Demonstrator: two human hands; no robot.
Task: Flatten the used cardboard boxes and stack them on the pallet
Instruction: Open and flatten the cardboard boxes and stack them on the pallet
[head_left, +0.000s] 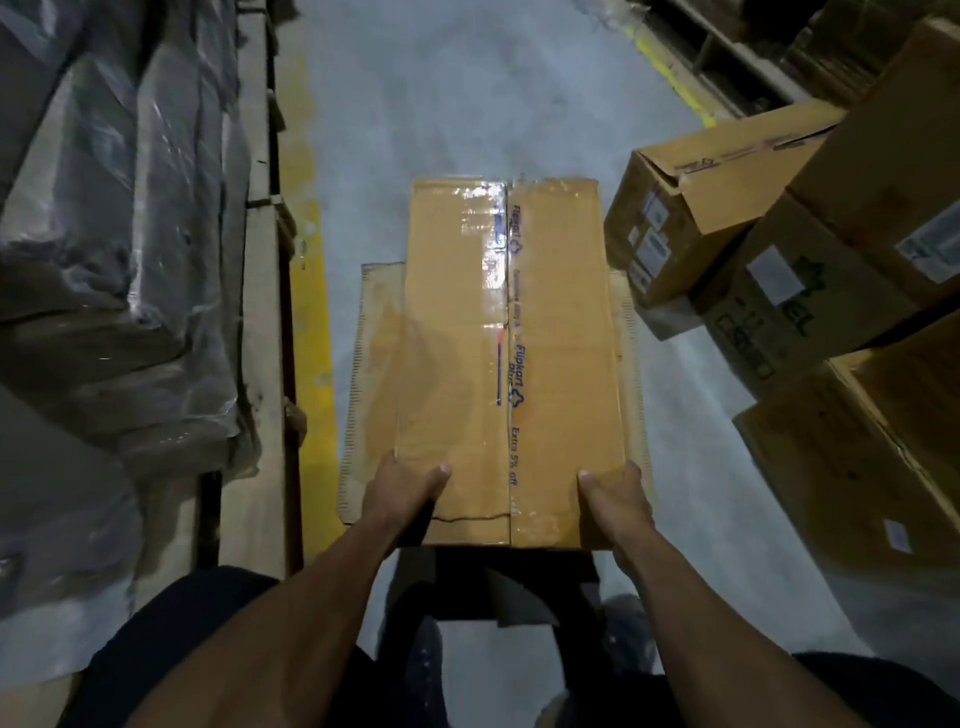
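The tan-brown box (506, 364) I hold carries glossy clear tape with blue lettering, above a pale grey floor (467, 104) striped with a yellow line (310, 322).

Bare forearms, dark short sleeves (171, 623), dark trousers (415, 675)

- There is one view only, from a wide-angle camera worn on the person's head.
- It looks forward and steeply down, along both forearms to the cardboard box (506, 364) held out in front.
- It sits close: the arms and box fill the middle, with the grey floor (467, 104) beyond.
- The wide lens bends the edges, where wrapped goods (114, 249) on the left and stacked boxes (810, 291) on the right lean inward.
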